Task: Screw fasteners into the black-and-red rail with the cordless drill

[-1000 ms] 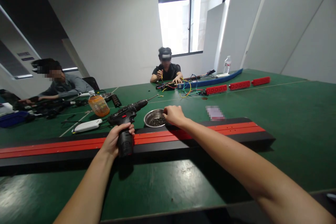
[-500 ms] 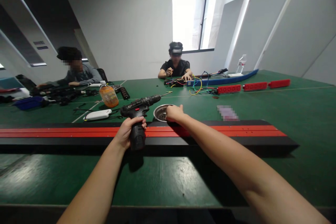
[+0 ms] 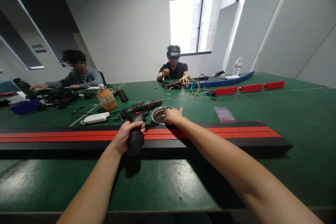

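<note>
My left hand (image 3: 128, 134) is closed around the grip of a black cordless drill (image 3: 136, 115), held upright over the long bar with its bit pointing right and slightly up. My right hand (image 3: 173, 115) dips into a round metal bowl (image 3: 154, 115) holding small dark screws (image 3: 160, 119). Its fingers are curled together, the tips hidden among the screws and behind the hand, so what they pinch cannot be made out. In front of the bowl lies the long black bar (image 3: 236, 143) with red strips (image 3: 86, 135) along its top, crossing under both forearms.
On the green table (image 3: 162, 185) stand an orange bottle (image 3: 107, 98), a white device (image 3: 96, 118) with a cord, and red blocks (image 3: 225, 91) beside coloured wires. A blurred packet (image 3: 224, 114) lies right of the bowl. Two co-workers (image 3: 173, 70) sit across the table.
The view has shifted slightly. The drill's bit, earlier over a yellow scrap, now sits apart from it. My right hand stays in the bowl, and my left hand keeps its grip.
</note>
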`<state>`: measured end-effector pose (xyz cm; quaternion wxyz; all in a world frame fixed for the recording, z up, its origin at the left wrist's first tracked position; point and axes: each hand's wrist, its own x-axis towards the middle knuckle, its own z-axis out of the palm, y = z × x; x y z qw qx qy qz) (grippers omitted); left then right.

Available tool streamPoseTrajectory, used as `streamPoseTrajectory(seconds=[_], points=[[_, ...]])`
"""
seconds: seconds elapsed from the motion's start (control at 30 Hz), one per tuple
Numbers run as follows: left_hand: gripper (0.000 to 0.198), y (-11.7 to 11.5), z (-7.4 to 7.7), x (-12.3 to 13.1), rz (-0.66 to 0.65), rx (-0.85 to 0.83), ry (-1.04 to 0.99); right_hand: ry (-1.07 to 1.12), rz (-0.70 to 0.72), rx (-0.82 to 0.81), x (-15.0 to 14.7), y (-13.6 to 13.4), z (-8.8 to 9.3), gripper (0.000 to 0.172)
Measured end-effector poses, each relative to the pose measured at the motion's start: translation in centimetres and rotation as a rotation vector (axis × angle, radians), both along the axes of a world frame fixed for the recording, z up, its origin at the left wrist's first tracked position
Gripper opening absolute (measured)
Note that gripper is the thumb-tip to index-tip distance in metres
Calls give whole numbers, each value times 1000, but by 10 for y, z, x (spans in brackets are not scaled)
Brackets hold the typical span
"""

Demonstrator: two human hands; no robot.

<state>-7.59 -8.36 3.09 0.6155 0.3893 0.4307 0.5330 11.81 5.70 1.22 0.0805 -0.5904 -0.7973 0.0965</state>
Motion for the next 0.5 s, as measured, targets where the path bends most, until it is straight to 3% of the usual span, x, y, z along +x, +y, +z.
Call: streamPoseTrajectory(seconds=[0.5], points=[[21, -1, -1, 1, -18, 19, 52, 209, 9, 33, 26, -5, 12, 21]])
